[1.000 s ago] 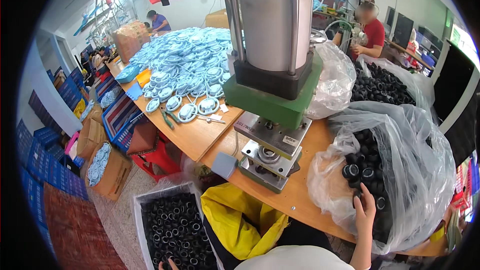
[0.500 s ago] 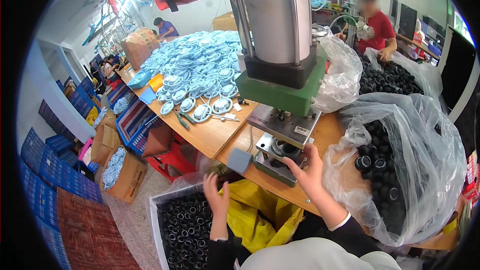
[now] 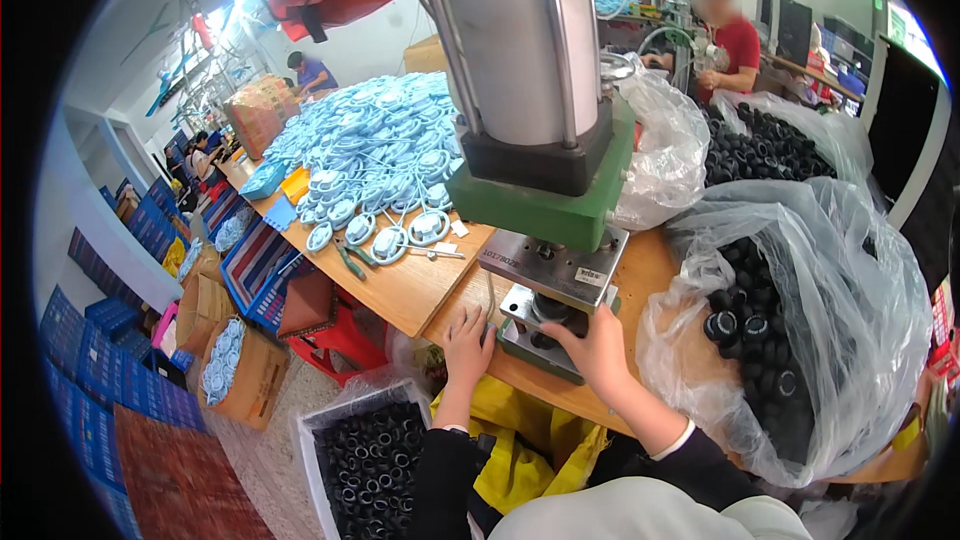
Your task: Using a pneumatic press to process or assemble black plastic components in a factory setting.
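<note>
A pneumatic press with a grey cylinder (image 3: 495, 40) and a green head (image 3: 545, 185) stands at the table edge before me. Under its upper steel plate (image 3: 555, 265), a round black part (image 3: 550, 308) sits in the lower die. My right hand (image 3: 600, 355) is at the die's right side, thumb stretched toward the black part and apart from the fingers, which are partly hidden by the tooling. My left hand (image 3: 467, 345) lies with outstretched fingers over the spot of the grey block beside the press, covering it.
Black ring-shaped parts (image 3: 370, 460) fill a white bin below left, beside a yellow bag (image 3: 520, 450). Clear plastic bags (image 3: 840, 290) with black parts lie right. Light-blue corded pieces (image 3: 370, 140) are heaped on the table, pliers (image 3: 350, 262) near them. Another person (image 3: 735, 45) works behind.
My left hand has risen from above the bin onto the grey block's spot. My right hand has moved slightly left and down, still at the die. The whole view has shifted a little.
</note>
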{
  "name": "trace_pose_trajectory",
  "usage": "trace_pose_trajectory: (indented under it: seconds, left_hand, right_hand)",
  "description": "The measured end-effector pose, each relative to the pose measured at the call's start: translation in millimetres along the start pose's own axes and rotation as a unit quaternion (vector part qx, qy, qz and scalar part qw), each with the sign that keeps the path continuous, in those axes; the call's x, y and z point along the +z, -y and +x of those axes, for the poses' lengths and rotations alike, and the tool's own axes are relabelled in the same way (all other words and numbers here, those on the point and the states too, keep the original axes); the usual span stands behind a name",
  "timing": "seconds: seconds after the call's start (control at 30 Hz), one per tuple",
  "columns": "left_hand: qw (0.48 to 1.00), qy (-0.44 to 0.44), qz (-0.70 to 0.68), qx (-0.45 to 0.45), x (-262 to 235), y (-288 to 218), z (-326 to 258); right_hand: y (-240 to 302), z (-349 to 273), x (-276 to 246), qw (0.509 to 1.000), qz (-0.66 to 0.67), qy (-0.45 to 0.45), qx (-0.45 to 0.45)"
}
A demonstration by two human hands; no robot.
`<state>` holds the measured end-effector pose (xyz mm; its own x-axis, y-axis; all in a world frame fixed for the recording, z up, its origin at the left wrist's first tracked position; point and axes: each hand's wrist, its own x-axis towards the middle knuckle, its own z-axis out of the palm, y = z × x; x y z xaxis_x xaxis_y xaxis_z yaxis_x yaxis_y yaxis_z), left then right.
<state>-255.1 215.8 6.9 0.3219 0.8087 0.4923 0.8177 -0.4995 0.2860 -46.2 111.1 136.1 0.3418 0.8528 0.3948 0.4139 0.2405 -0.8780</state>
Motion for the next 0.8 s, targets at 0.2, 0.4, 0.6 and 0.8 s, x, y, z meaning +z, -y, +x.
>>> trace_pose_trajectory:
  seconds: [0.2, 0.4, 0.6, 0.8]
  left_hand:
    - [1.000, 0.003, 0.018, 0.005, 7, 2, 10]
    - [0.997, 0.065, 0.035, -0.025, 1, 2, 10]
    - [0.971, -0.006, -0.227, -0.067, -1, -14, 0]
    - [0.929, -0.119, -0.350, 0.018, -54, -120, 43]
  right_hand:
    - [-33, -40, -80, 0.984, -0.125, -0.111, -0.060]
    - [-130, -35, -157, 0.857, -0.493, -0.068, 0.130]
    - [-154, -23, -171, 0.823, -0.532, -0.133, 0.150]
    - [-109, -27, -180, 0.904, -0.371, -0.144, 0.153]
